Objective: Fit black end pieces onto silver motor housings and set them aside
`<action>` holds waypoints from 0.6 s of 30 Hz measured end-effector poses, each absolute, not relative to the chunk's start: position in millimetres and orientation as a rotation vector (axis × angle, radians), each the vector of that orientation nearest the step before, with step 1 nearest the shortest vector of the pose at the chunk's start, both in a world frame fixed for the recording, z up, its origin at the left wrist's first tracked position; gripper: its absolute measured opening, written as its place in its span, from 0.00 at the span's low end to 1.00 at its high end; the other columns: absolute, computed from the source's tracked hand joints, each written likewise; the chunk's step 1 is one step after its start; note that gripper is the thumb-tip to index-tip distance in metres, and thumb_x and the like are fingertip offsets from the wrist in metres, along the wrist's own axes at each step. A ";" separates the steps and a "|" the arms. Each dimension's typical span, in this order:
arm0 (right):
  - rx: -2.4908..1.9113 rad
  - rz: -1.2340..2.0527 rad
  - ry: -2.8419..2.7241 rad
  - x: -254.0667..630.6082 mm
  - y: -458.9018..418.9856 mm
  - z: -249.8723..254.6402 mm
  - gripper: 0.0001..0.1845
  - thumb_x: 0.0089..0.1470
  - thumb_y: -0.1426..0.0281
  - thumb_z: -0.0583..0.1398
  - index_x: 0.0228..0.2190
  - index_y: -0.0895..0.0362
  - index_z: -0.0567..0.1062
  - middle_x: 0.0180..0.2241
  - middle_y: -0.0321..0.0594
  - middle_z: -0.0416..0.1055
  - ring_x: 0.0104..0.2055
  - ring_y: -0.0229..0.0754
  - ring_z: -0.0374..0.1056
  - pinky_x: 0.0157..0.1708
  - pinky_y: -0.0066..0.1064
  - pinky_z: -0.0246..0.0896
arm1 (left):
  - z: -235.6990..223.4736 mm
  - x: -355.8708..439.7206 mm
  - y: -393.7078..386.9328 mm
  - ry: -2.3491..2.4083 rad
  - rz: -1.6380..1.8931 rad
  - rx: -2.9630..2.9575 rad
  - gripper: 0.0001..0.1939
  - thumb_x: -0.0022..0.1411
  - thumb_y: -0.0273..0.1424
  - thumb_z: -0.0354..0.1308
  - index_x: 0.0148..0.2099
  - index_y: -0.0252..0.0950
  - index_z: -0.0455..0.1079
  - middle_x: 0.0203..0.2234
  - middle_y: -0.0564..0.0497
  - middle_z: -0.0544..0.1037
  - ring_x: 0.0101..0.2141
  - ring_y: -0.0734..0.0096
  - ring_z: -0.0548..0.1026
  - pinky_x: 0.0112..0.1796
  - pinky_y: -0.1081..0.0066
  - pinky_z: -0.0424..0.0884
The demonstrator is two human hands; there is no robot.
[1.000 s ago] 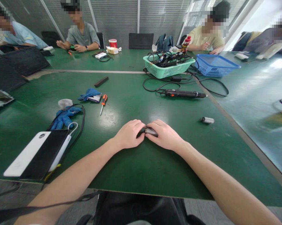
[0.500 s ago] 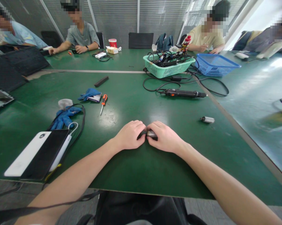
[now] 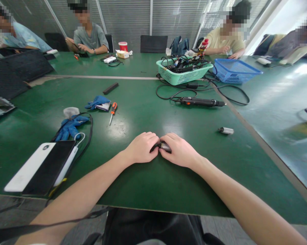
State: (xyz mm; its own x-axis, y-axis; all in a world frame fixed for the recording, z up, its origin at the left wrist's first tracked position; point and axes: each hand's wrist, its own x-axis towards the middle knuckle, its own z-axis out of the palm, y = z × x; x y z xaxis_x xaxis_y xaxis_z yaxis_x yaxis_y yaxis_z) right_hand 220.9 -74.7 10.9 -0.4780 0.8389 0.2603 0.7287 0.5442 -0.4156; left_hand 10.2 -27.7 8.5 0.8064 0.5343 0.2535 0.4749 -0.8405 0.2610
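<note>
In the head view my two hands meet just above the green table, their fingertips nearly touching. My left hand is closed around a black piece, most of it hidden by the fingers. Between the thumb and fingers of my right hand sits a small metal cylinder with a brassy end facing left. The two pieces meet end to end; whether they are joined I cannot tell. A similar silver cylinder with a black end lies to the right.
Ahead lie an electric screwdriver, a green basket of tools and a blue basket. To the left are an orange-handled screwdriver, blue gloves, a black bar and a phone. Other people sit around the table.
My hands stay in place, with the metal cylinder tilted slightly differently in the right fingers. Across the table, a person at the left has drawn a hand back and raised it.
</note>
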 end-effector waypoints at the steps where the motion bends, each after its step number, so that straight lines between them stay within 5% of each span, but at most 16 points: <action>1: -1.275 0.348 -2.349 221.1 -74.9 11.0 0.07 0.59 0.70 0.59 0.41 0.55 0.70 0.40 0.44 0.74 0.44 0.49 0.68 0.46 0.41 0.65 | 8.3 10.2 -27.7 0.789 0.472 2.807 0.03 0.64 0.30 0.53 0.39 0.36 0.66 0.34 0.47 0.73 0.38 0.62 0.72 0.40 0.63 0.69; 18: -1.296 0.420 -2.287 223.5 -75.9 12.8 0.13 0.57 0.70 0.60 0.45 0.56 0.70 0.42 0.45 0.74 0.45 0.49 0.69 0.45 0.40 0.65 | 7.5 11.1 -26.6 0.725 0.481 2.805 0.05 0.66 0.30 0.54 0.41 0.35 0.68 0.36 0.47 0.74 0.38 0.62 0.72 0.40 0.63 0.68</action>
State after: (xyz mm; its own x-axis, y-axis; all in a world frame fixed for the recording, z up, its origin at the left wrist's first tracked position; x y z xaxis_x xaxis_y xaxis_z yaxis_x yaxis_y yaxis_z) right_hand 223.5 -75.9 12.8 -0.4399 0.8622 0.2513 0.7169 0.5056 -0.4800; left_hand 11.1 -26.6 7.5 0.8264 0.4998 0.2593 0.4333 -0.8586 0.2740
